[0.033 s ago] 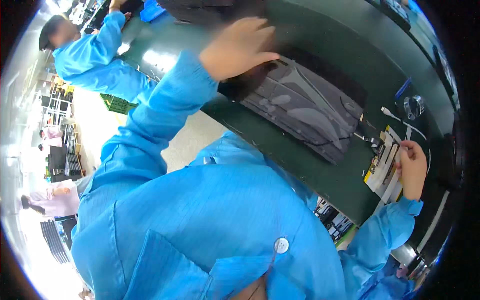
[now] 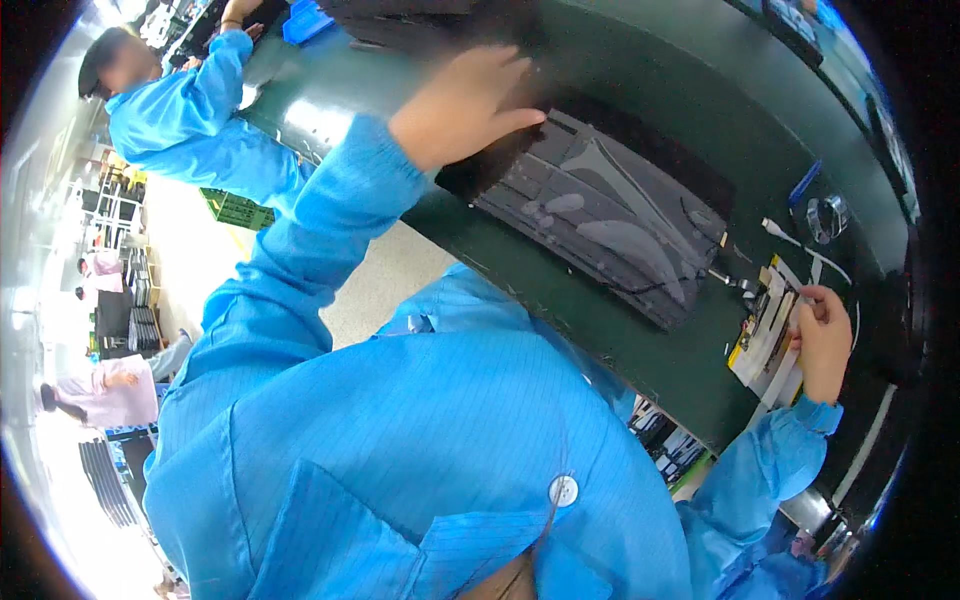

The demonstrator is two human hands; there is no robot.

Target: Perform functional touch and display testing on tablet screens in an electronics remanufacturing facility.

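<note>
Fingers on the left hand (image 2: 460,110) are lying loosely spread over the left end of a dark panel (image 2: 615,225); the right hand (image 2: 825,345) is curling its fingers at a yellow-edged board (image 2: 763,325).
Lying flat on the green tabletop (image 2: 640,365), the panel is calling for light, edge-only contact, I'd judge; it's gleaming grey-black, showing pale streaks and oval patches. Whether the thumb is touching its corner, I can't tell. Beyond its right end, the board is needing steady support, sparing the small black connector (image 2: 743,286) any strain; whether the right fingers are pinching anything isn't showing.
</note>
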